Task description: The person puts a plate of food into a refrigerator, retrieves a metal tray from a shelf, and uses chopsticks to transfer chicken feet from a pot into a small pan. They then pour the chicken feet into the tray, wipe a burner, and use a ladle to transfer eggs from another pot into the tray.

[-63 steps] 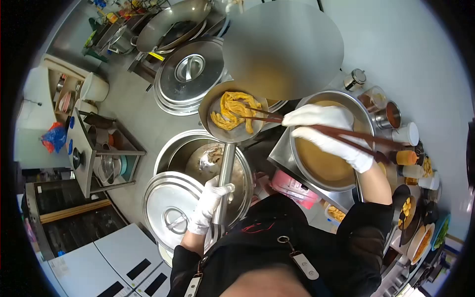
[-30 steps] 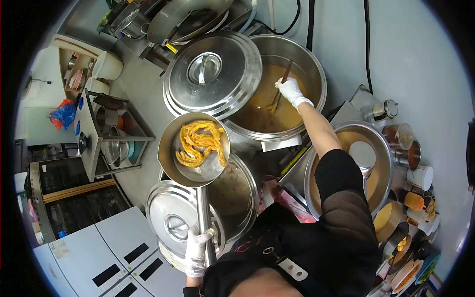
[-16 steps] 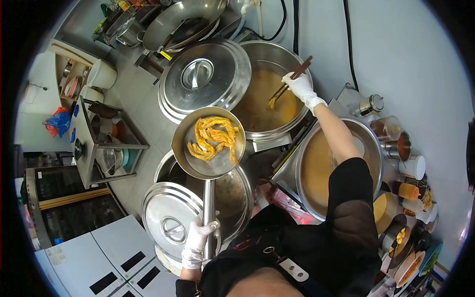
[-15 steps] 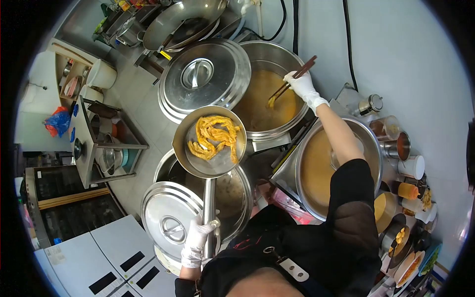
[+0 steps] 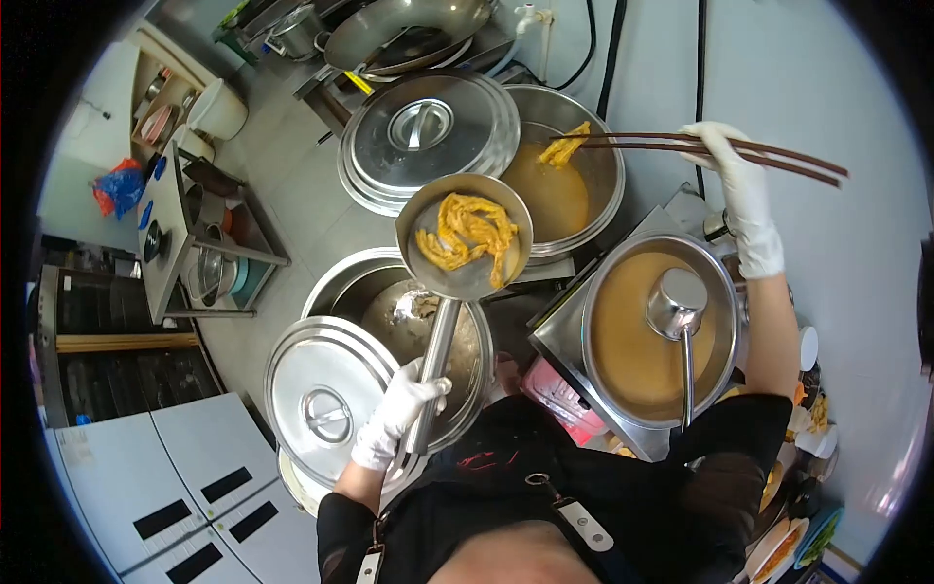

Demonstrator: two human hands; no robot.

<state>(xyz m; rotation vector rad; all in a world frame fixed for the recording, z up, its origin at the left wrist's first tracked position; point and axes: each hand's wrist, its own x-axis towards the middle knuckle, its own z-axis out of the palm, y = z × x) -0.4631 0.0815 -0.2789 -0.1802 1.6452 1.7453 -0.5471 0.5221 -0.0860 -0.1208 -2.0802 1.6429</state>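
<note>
Gloved in white, my left hand (image 5: 404, 404) is closed round the thick handle of a metal scoop (image 5: 413, 243). Yellow-orange strips of food (image 5: 467, 234) lie in the scoop. My right hand (image 5: 741, 195), also gloved, grips long dark chopsticks (image 5: 652, 143). Their tips pinch a yellow piece of food (image 5: 564, 146) above a large steel pot (image 5: 613, 185) of brown broth. A steel lid (image 5: 375, 170) partly covers that pot's left side.
Below the scoop stands an open pot (image 5: 326, 277) with a lid (image 5: 292, 365) leaning on it. To the right, a wide pot (image 5: 589, 350) of brown liquid holds a ladle (image 5: 677, 302). A wok (image 5: 389, 34) sits at the back.
My right hand has risen and moved right, lifting the yellow piece out of the broth with the chopsticks. The scoop in my left hand has shifted right and up. The camera view has shifted.
</note>
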